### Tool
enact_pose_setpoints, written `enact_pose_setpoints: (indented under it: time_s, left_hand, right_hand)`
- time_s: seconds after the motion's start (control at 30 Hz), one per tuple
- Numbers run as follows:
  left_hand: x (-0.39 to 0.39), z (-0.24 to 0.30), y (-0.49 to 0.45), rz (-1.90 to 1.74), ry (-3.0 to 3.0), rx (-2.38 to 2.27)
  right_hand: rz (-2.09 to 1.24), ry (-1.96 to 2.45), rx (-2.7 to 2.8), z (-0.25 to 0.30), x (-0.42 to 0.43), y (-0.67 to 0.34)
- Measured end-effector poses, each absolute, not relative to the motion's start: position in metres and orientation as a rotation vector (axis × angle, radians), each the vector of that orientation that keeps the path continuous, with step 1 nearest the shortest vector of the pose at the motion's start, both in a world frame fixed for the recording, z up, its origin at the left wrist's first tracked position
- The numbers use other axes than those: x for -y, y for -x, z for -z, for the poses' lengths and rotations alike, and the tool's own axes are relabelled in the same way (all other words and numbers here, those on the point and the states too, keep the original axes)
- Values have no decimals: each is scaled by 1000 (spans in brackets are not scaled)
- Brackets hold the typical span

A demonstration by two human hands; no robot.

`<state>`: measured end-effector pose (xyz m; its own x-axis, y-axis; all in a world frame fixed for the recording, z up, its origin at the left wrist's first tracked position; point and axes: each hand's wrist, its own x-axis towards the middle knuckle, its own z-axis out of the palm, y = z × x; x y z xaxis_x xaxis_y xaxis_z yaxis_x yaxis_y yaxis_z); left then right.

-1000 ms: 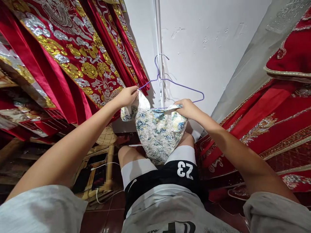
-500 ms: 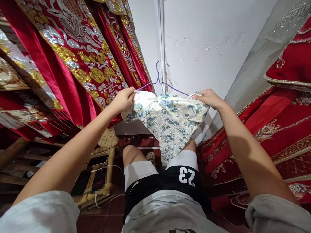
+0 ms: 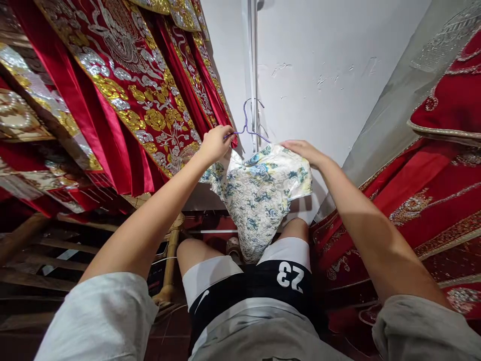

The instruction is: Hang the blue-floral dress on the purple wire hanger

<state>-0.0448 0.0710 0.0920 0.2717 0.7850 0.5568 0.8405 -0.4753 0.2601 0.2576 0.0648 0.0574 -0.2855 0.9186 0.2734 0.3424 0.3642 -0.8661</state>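
Note:
A white short-sleeved dress (image 3: 259,200) with blue and yellow-green flowers hangs in front of my knees, its lower end narrowing away between my legs. Inside its neck is a thin purple hanger (image 3: 259,134), whose hook points up by a metal strip on the wall. My left hand (image 3: 218,144) is closed round the hanger's left arm, above the dress's left shoulder. At the opposite shoulder, my right hand (image 3: 300,149) grips the cloth from above with fingers laid along the edge. The fingertips of that hand are partly hidden in the fabric.
Red robes with gold and silver embroidery (image 3: 154,118) hang close on the left. More red beaded garments (image 3: 413,200) crowd the right side. A white wall (image 3: 319,60) stands ahead. Bamboo furniture (image 3: 171,265) with a cable is low on the left.
My left hand has moved right, from the dress's sleeve shoulder to the hanger's arm. My right hand has slid inward along the other shoulder. The dress's left shoulder has sagged.

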Motion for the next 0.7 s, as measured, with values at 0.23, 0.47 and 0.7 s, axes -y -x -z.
enact_pose_setpoints:
  time_s: [0.23,0.47,0.7]
  left_hand:
    - [-88,-93,16,867,2467,1612]
    - [-92,-110,21,1140,2552,1448]
    - [-112,-120,23,1333,2351,1649]
  right_hand:
    - [-98,1412,2063,-79,-70,-216]
    - [50,1399,1940,-92,-95,-190]
    - [39,1305,1962,-98,-101,-161]
